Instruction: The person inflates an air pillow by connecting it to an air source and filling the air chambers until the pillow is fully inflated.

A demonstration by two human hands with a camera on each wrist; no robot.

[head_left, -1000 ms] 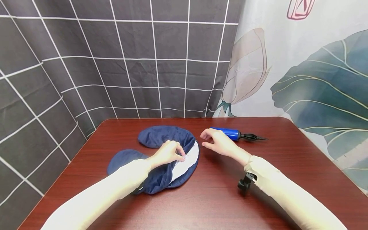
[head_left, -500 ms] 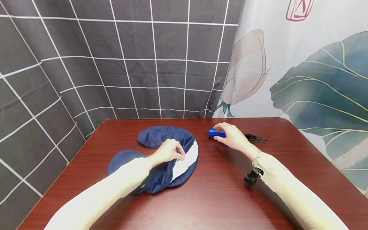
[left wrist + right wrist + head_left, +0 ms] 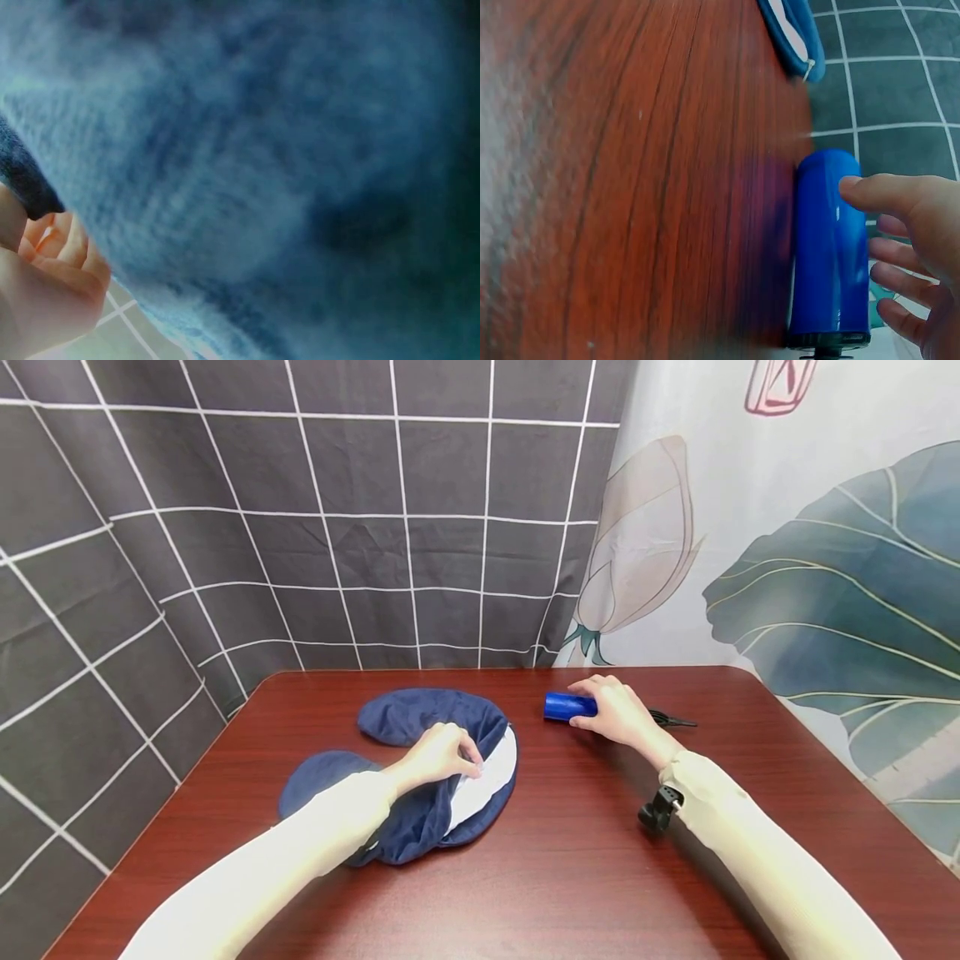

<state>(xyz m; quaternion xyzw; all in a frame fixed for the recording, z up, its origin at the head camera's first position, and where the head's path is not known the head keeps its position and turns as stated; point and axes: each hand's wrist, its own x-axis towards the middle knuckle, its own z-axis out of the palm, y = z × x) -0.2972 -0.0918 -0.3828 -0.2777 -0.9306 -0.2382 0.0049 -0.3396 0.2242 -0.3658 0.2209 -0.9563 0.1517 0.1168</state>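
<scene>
In the head view my left hand [image 3: 438, 753] pinches the edge of a navy U-shaped neck pillow [image 3: 420, 710] at its opening, where white lining [image 3: 487, 785] shows. Soft blue fabric fills most of the left wrist view, with the left hand [image 3: 52, 285] at its lower left. My right hand [image 3: 611, 710] straddles a blue hand pump [image 3: 566, 706] lying on its side, thumb on the near side and fingers on the far side. Close up, the thumb overlaps the pump [image 3: 829, 247] while the bent fingers are spread beside it. The hand hides part of the barrel.
The pump's black tapered end [image 3: 671, 720] pokes out right of the hand. Everything lies on a reddish-brown table [image 3: 570, 877]. A dark grid curtain [image 3: 375, 552] and a leaf-print curtain [image 3: 810, 568] hang behind. A black wrist camera [image 3: 658, 810] hangs under the right sleeve.
My right hand has moved right, from beside the pump's left end to over its barrel. The pump has stayed in place. The left hand and pillow look unchanged.
</scene>
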